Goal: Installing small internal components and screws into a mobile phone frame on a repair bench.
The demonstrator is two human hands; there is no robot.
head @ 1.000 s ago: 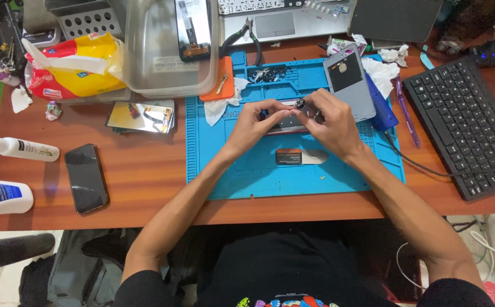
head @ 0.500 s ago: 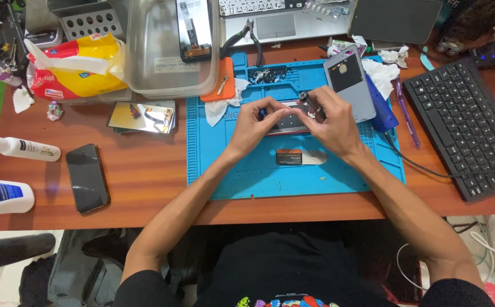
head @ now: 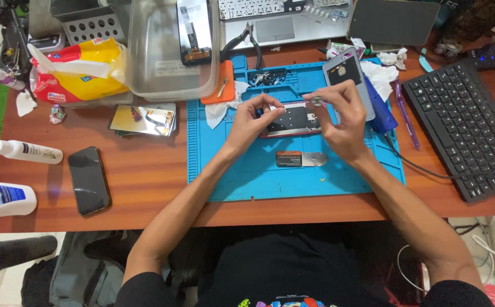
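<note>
steadying opened dark phone body [head: 291, 120] on blue rubber mat [head: 242, 170] near table's far edge, left hand [head: 251, 120] grips it; right hand [head: 341, 116] pinches small grey part [head: 316, 101].

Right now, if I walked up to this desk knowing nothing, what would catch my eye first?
Probably the bright blue work mat in the middle of the wooden desk, where both hands meet over an opened phone: the left hand steadies its left end, and the right hand pinches a small part just above it. Next, the red and yellow bag at the far left, and the black keyboard on the right.
</note>
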